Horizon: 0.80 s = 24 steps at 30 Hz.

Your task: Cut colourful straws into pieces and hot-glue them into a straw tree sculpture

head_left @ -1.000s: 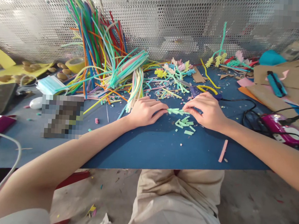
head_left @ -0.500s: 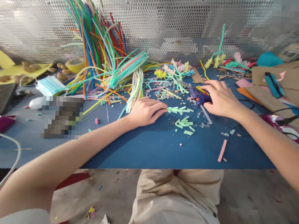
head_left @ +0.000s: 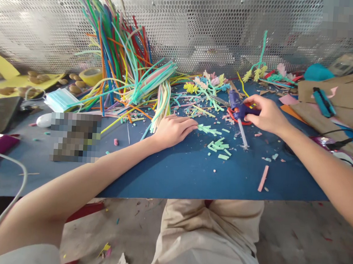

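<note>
My left hand (head_left: 176, 131) rests on the blue tabletop, fingers pinched on the end of a pale green pipe-cleaner sprig (head_left: 208, 129) with short side pieces. In my right hand (head_left: 265, 113) is a dark blue glue gun (head_left: 236, 104), gripped by its handle. A clear glue stick (head_left: 242, 134) juts from the gun toward me, its end close to the tabletop. Several short green pipe-cleaner cuttings (head_left: 219, 145) lie below the sprig, and one green piece (head_left: 226, 130) sits just off its tip.
Many long coloured pipe cleaners (head_left: 118, 56) stand and sprawl at the back left. Finished pastel sprigs (head_left: 209, 84) lie behind the glue gun. Cardboard sheets (head_left: 331, 93) with a blue cutter (head_left: 323, 102) are at right. A face mask (head_left: 61, 100) lies left; a pink strip (head_left: 263, 178) is near the front edge.
My right hand has closed on the glue gun and turned it more upright, lifting it slightly. A green piece now lies apart from the sprig's tip. My left hand has stayed put.
</note>
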Available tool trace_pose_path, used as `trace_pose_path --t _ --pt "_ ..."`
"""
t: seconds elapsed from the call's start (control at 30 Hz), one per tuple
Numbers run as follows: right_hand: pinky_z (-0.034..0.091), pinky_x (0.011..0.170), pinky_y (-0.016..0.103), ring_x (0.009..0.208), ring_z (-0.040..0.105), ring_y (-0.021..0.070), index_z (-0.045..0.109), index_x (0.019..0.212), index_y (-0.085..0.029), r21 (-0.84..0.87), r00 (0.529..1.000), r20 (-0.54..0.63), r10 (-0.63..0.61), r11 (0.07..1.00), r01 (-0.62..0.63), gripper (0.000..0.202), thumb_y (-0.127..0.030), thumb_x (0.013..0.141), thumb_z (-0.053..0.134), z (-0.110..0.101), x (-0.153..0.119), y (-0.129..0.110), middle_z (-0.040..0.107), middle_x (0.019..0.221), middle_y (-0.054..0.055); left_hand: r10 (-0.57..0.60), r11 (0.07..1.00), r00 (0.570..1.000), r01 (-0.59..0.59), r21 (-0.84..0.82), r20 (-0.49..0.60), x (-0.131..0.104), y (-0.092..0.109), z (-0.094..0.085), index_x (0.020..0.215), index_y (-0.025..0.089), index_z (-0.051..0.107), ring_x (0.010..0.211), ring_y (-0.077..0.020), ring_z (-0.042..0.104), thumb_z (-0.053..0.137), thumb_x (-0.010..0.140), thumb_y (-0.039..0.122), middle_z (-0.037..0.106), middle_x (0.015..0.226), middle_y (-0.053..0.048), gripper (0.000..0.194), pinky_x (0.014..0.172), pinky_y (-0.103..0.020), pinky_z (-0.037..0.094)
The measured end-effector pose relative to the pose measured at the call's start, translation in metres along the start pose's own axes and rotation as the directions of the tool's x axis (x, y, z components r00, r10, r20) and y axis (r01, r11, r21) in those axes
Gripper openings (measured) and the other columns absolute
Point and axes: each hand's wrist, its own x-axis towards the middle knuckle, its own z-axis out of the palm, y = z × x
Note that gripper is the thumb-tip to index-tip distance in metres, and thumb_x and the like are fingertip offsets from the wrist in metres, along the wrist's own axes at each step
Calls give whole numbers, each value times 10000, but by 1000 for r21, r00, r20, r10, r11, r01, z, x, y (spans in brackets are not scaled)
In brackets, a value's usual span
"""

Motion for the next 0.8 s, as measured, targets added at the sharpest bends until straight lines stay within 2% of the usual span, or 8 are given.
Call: trace_pose_path --t 0.1,0.17,0.23,0.3,0.4,0.53,0.8 --pt "511 727 365 723 645 203 674 1078 -199 361 999 24 -32 932 21 336 -292 771 772 -6 2 0 767 994 86 -16 1000 1000 16 4 14 0 0 0 1082 231 769 823 -167 770 475 1110 390 818 977 -36 335 755 -285 549" --pt "456 599 353 518 516 139 647 1024 -217 598 988 130 -83 801 -12 299 -484 898 702 -8 0 2 732 850 50 -19 1000 1000 19 5 9 0 0 0 1079 229 765 826 -166 770 467 1113 395 818 977 -36 343 757 -284 548" --pt "397 505 351 418 430 117 617 935 -228 740 957 252 -145 666 -93 442 -662 972 545 -8 -3 5 710 775 47 -16 1000 1000 16 1 4 0 0 0 1085 227 760 837 -165 770 467 1114 397 817 978 -37 340 769 -284 547" --pt "349 439 342 405 441 123 591 850 -230 769 915 357 -186 615 -175 562 -760 973 451 -5 -7 10 723 776 78 -8 1000 1000 8 -6 0 0 0 0 1091 225 756 855 -167 771 473 1113 394 815 980 -40 331 782 -288 547" --pt "347 439 334 450 491 145 594 790 -225 725 860 458 -224 654 -216 648 -806 979 377 4 -11 17 726 742 95 11 1000 1000 -11 -28 11 0 -1 1 1096 223 756 876 -174 772 488 1107 391 811 978 -44 316 803 -302 548" --pt "423 541 346 527 545 159 635 757 -211 705 847 463 -260 687 -174 648 -762 1005 403 14 -13 20 730 735 86 16 999 999 -15 -30 33 0 -2 2 1095 230 752 877 -174 773 487 1106 391 813 980 -40 310 802 -308 543" --pt "420 528 327 549 553 157 642 721 -198 730 804 489 -337 663 -167 598 -660 1047 446 10 -16 8 688 680 64 44 999 999 -43 -15 33 1 -1 0 1082 220 737 873 -174 777 484 1106 394 816 973 -34 308 754 -313 505"
